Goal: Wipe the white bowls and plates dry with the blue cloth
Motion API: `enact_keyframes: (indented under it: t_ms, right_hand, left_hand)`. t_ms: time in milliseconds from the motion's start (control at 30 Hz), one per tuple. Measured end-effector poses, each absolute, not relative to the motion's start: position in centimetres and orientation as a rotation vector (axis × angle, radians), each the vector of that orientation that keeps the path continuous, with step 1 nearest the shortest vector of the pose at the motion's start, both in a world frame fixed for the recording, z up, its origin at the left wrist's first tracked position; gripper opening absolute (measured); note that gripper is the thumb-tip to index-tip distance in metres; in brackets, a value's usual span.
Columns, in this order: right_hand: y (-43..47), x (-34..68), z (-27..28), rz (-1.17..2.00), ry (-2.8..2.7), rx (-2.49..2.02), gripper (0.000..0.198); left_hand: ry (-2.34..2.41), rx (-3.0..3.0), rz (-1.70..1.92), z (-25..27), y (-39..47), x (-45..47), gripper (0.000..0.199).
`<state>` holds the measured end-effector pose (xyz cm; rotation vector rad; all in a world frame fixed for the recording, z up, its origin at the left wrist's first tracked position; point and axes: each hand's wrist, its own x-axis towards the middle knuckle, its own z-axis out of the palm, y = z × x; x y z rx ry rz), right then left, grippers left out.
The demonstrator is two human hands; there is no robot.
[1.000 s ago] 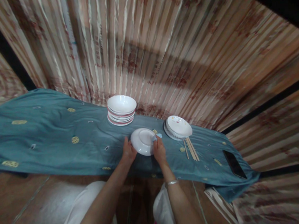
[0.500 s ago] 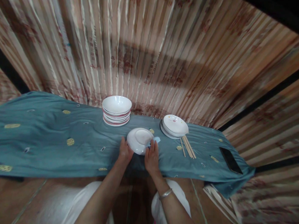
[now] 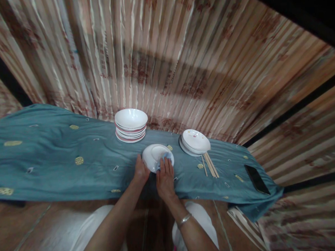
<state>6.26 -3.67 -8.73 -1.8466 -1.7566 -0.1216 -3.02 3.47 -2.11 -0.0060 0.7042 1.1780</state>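
Note:
A white plate (image 3: 150, 156), its underside with the round foot ring facing me, is held over the front of the table. My left hand (image 3: 141, 172) grips its left rim, with the fingers partly hidden beneath it. Pressed flat against the plate's right half is a light blue cloth (image 3: 166, 155) under the fingers of my right hand (image 3: 165, 178). A silver bangle circles my right wrist.
Behind the plate stands a stack of white bowls (image 3: 131, 120) with red bands. Farther right are stacked white plates (image 3: 195, 141), with several wooden chopsticks (image 3: 211, 165) beside them. A black phone (image 3: 256, 179) lies near the right end of the teal tablecloth (image 3: 53, 146). A pleated curtain (image 3: 158, 58) hangs behind.
My right hand and the blue cloth have moved left from the plate's right edge onto its underside. My left hand keeps its hold on the rim.

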Motion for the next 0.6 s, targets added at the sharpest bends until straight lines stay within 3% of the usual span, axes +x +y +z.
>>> enact_keyframes:
  t_ms: [233,600]
  right_hand:
    - [-3.0,4.9,-7.4,-0.158,-2.017,-1.812,0.057]
    - [0.6,5.3,-2.8,0.019,-2.483,-1.509,0.042]
  left_hand:
    - [0.698,-0.015,1.154,-2.3,3.4,-3.1,0.057]
    - [0.723,-0.098,1.193,-3.3,3.7,-2.9,0.043]
